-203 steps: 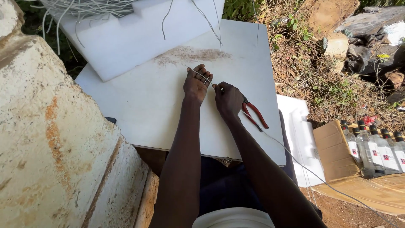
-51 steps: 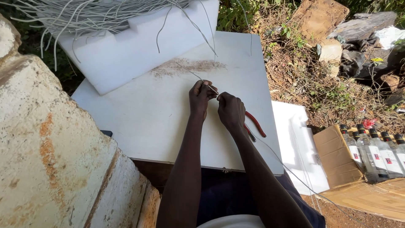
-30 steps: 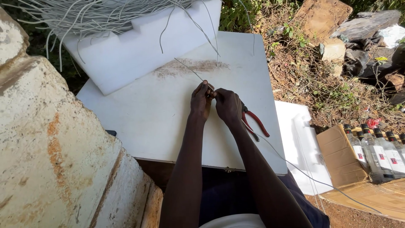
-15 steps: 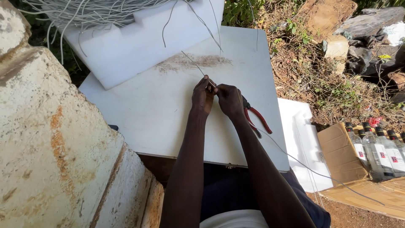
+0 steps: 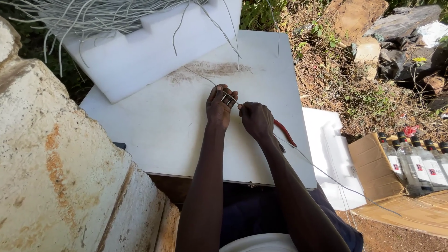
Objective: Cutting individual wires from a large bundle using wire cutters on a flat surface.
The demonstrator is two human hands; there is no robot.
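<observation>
Both forearms reach out over the table (image 5: 154, 135). The right hand (image 5: 256, 120) pinches the wire (image 5: 326, 175) and holds red pliers (image 5: 285, 134) near the table's right edge. The left hand (image 5: 220, 106), just beside it, grips the same wire. Bare tabletop lies left; foam (image 5: 140, 56) sits beyond.

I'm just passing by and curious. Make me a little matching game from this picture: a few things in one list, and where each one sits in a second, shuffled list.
Things:
1. grey wire
2. red-handled pliers
3. clear bottles
4. white foam block

Places:
A. in an open cardboard box on the ground
B. pinched between the left hand and right hand
C. at the far end of the white board, under a bundle of loose wires
D. lying on the board just beside the right hand

Pairs: 1-B, 2-D, 3-A, 4-C
</observation>
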